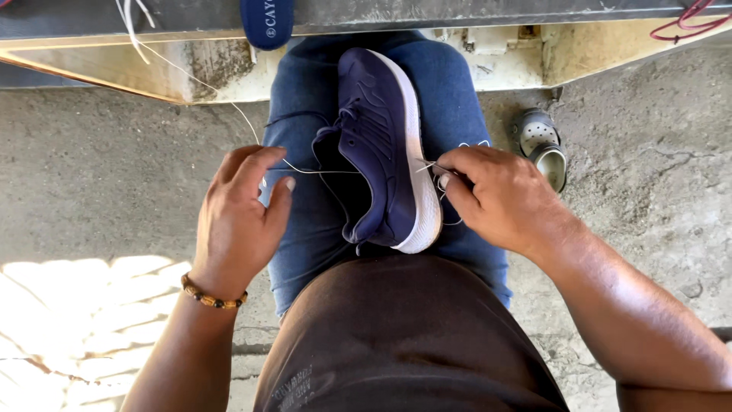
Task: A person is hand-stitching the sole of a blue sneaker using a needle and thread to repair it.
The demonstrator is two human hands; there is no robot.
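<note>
Two hands work over a navy shoe [385, 145] with a white sole, which lies on its side across the person's lap, on the blue jeans [305, 99], its toe pointing away from the body and its opening turned toward the left hand; the left hand [240, 217] sits just beside the shoe at its open side, fingers curled narrow and thumb pressed toward the forefinger, pinching a thin white thread [309, 171] that runs taut across the shoe's opening; the right hand [499, 198] rests against the white sole on the other side, fingers closed tight on the same thread where it comes out at the sole's edge, with a small loop of thread showing below the fingertips; a further length of the thread climbs from the left hand up toward the desk [191, 65] at the top of the view; a beaded bracelet [213, 296] of brown and dark beads circles the left wrist; a brown shirt [404, 336] fills the lower middle; at the top edge a blue insole [267, 21], rounded at its end and bearing white lettering, hangs over the front of the desk just above the knee; a dark red cord [690, 23] loops at the top right corner; a grey clog [543, 146] with round holes stands on the rough concrete floor [648, 191], well apart from the right hand; sunlight falls in a bright patch on the floor at lower left.
</note>
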